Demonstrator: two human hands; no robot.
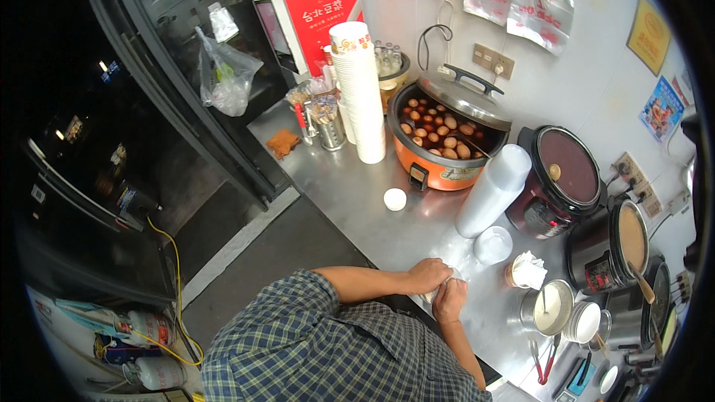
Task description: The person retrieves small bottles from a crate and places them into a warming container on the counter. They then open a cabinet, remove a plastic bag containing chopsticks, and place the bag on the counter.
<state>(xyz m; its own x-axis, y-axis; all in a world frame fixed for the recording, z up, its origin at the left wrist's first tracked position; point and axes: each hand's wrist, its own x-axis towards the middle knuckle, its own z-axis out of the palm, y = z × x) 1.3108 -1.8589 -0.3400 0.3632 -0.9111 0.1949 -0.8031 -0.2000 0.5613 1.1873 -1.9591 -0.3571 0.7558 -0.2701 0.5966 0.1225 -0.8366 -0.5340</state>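
Note:
Close together at the counter's front edge, my left hand (429,275) and my right hand (450,300) both grip a small pale round container with a whitish lid (455,274). The fingers hide most of it, so its exact kind is unclear. Beyond them on the steel counter (357,201) stand a clear plastic cup (493,245) and a tall leaning stack of translucent cups (494,192). A small white round lid or cup (395,199) sits farther back. To the right are a paper cup stuffed with white tissues (528,271) and a steel pot of pale liquid with a ladle (550,307).
An orange cooker full of eggs (441,170) stands behind, its metal lid (466,97) propped up. Beside it are a tall paper-cup stack (363,100) and a dark red cooker (567,164). Red-handled tongs (547,365) lie at right. Gas cylinders (153,373) stand on the floor at lower left.

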